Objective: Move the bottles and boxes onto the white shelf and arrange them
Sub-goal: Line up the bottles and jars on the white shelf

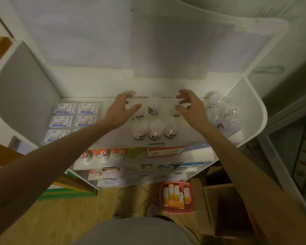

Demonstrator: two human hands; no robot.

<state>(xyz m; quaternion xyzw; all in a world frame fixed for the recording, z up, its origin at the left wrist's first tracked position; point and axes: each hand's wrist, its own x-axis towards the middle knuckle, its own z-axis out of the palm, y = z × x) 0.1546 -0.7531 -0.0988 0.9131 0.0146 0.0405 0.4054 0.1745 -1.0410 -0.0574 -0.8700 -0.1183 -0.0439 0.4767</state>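
Several clear bottles stand in two rows on the top board of the white shelf [184, 138]. The back middle bottle [154, 106] is upright between my hands. My left hand [121, 108] hovers with spread, slightly curled fingers over the back left bottle [139, 114]. My right hand [189, 105] hangs the same way over the back right bottle [174, 111]. Neither hand plainly grips anything. The front row [155, 130] holds three bottles. Blue-and-white boxes [72, 114] lie flat at the shelf's left.
A cluster of clear round bottles [221, 112] fills the shelf's right corner. Lower shelves hold orange and blue boxes [102, 154]. On the floor, a pink basket [177, 197] holds orange boxes beside open cardboard cartons [219, 200]. A cable runs across the wooden floor.
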